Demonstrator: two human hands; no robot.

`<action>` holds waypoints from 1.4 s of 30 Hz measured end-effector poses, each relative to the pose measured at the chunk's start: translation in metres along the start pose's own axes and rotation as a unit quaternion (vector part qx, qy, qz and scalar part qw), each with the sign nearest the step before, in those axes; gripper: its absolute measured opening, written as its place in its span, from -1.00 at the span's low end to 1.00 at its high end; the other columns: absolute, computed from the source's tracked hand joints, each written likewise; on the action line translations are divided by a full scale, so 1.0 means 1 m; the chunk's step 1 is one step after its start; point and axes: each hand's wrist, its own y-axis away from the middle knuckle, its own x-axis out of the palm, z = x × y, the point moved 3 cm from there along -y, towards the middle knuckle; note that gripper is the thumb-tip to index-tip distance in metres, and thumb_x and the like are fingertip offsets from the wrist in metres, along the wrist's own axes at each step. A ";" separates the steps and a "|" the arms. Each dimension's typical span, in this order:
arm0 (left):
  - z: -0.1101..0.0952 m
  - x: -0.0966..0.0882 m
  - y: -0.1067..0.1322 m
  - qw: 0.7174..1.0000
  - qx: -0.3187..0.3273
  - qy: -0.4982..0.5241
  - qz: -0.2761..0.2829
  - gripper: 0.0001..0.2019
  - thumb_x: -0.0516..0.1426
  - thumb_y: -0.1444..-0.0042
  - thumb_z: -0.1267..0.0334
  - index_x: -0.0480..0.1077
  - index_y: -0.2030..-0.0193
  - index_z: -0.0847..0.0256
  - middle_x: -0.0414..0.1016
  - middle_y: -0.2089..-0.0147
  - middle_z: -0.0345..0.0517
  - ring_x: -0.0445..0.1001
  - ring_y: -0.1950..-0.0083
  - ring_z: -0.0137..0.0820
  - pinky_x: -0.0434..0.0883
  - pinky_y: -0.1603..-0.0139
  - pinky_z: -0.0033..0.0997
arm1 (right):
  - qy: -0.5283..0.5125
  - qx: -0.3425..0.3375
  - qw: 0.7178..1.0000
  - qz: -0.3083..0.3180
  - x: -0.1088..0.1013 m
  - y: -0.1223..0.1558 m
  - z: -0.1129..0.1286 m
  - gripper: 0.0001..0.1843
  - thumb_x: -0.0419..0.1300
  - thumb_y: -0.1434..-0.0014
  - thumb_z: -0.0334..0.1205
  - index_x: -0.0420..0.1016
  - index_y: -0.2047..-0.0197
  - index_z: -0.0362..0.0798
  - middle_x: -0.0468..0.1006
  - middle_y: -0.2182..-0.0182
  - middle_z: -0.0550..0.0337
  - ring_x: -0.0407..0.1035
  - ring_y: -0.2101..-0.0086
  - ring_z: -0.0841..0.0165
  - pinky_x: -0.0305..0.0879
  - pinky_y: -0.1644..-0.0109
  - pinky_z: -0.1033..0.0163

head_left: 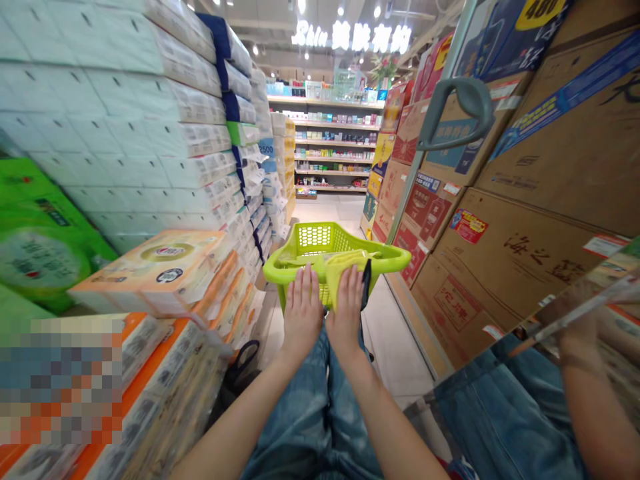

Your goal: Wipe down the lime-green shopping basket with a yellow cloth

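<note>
A lime-green plastic shopping basket [313, 235] with a perforated wall stands in front of me, above my knees. My left hand [304, 293] lies on its near rim, fingers stretched out and close together, with nothing held in them. A folded yellow cloth [345, 261] drapes over the near rim to the right. My right hand [349, 297] holds this cloth against the basket, its fingers laid over it and the thumb side hidden. Beside the right fingers is a narrow black piece [367, 283], which I cannot identify.
Stacked tissue packs [175, 87] rise on the left, with orange packs [155, 263] nearer. Cardboard cartons [540, 247] line the right, behind a metal post with a grey handle [463, 113]. A reflective surface fills the lower right. Shelves [333, 143] stand at the aisle's far end.
</note>
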 end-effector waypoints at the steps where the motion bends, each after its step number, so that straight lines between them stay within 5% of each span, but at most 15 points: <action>1: 0.001 0.001 0.000 1.000 0.003 -0.001 -0.001 -0.34 -0.02 -0.24 0.42 -0.09 -0.47 0.47 -0.11 -0.51 0.24 -0.22 -0.54 -0.07 0.11 -0.45 0.05 | 0.011 -0.031 0.999 0.018 0.005 0.005 0.009 -0.06 -0.10 -0.13 -0.56 -0.45 -0.50 -0.13 -0.22 -0.47 -0.07 -0.40 -0.44 0.17 -0.05 -0.42 -0.21; 5: 0.005 -0.001 0.001 1.000 0.011 -0.001 0.003 -0.37 -0.02 -0.26 0.40 -0.04 -0.46 0.44 -0.10 -0.51 0.20 -0.19 -0.54 -0.08 0.11 -0.45 0.02 | 0.051 -0.095 0.993 0.049 0.003 0.010 0.001 -0.07 -0.11 -0.15 -0.58 -0.42 -0.50 -0.08 -0.07 -0.46 -0.05 -0.33 -0.44 0.22 -0.06 -0.43 -0.17; 12: -0.001 -0.005 -0.002 1.000 0.005 0.015 0.011 -0.31 0.00 -0.23 0.39 -0.11 -0.46 0.51 -0.13 -0.51 0.24 -0.22 -0.54 -0.08 0.06 -0.46 0.03 | -0.002 0.075 0.996 -0.056 -0.034 -0.019 -0.079 0.03 -0.10 -0.01 -0.56 -0.46 -0.50 -0.06 -0.38 -0.49 0.07 -0.47 -0.44 0.17 -0.20 -0.44 -0.28; 16: -0.004 -0.003 -0.002 1.000 -0.009 0.022 0.000 -0.30 0.00 -0.24 0.38 -0.15 -0.47 0.50 -0.17 -0.51 0.28 -0.23 -0.54 -0.06 0.05 -0.46 0.06 | -0.014 0.088 0.994 -0.064 -0.021 -0.018 -0.050 0.03 -0.10 -0.03 -0.56 -0.50 -0.50 -0.10 -0.43 -0.49 0.04 -0.50 -0.44 0.16 -0.18 -0.44 -0.27; 21: 0.001 0.002 0.001 1.000 -0.006 0.022 0.000 -0.35 -0.06 -0.25 0.44 -0.12 -0.47 0.46 -0.15 -0.51 0.26 -0.24 -0.54 -0.10 0.10 -0.45 0.06 | 0.031 -0.013 0.999 0.020 0.009 -0.001 0.009 -0.09 -0.07 -0.18 -0.50 -0.48 -0.49 -0.23 -0.24 -0.47 -0.17 -0.42 -0.44 0.15 -0.06 -0.42 -0.19; 26: 0.006 0.002 0.001 1.000 0.006 0.013 0.016 -0.38 -0.04 -0.27 0.38 -0.05 -0.46 0.47 -0.16 -0.52 0.23 -0.23 -0.54 -0.12 0.04 -0.47 0.03 | 0.084 -0.093 0.992 0.028 0.002 -0.004 -0.019 -0.11 -0.14 -0.18 -0.56 -0.41 -0.50 -0.08 0.00 -0.44 -0.07 -0.26 -0.43 0.25 -0.10 -0.44 -0.15; 32: 0.001 -0.001 0.000 1.000 0.008 0.019 0.008 -0.29 -0.04 -0.26 0.39 -0.24 -0.49 0.45 -0.19 -0.52 0.20 -0.25 -0.54 -0.13 0.02 -0.47 -0.02 | 0.039 0.051 0.996 -0.061 -0.026 -0.025 -0.079 0.00 -0.09 -0.03 -0.54 -0.40 -0.50 -0.11 -0.21 -0.48 -0.02 -0.37 -0.44 0.18 -0.15 -0.43 -0.25; 36: -0.001 0.000 0.000 1.000 0.003 0.019 0.002 -0.26 -0.02 -0.26 0.38 -0.31 -0.49 0.48 -0.21 -0.52 0.25 -0.27 -0.54 -0.09 0.04 -0.46 0.01 | -0.003 0.080 0.994 -0.069 -0.021 -0.024 -0.060 0.04 -0.08 0.00 -0.54 -0.46 -0.50 -0.10 -0.36 -0.49 0.03 -0.48 -0.44 0.13 -0.18 -0.43 -0.30; 42: 0.003 0.002 0.000 1.000 -0.002 0.025 0.000 -0.27 -0.03 -0.27 0.37 -0.30 -0.49 0.46 -0.22 -0.52 0.27 -0.26 -0.54 -0.10 0.06 -0.46 0.03 | 0.052 0.000 0.998 0.018 -0.002 -0.013 -0.001 -0.04 -0.06 -0.12 -0.54 -0.38 -0.51 -0.01 -0.42 -0.48 -0.03 -0.49 -0.43 0.01 -0.06 -0.38 -0.33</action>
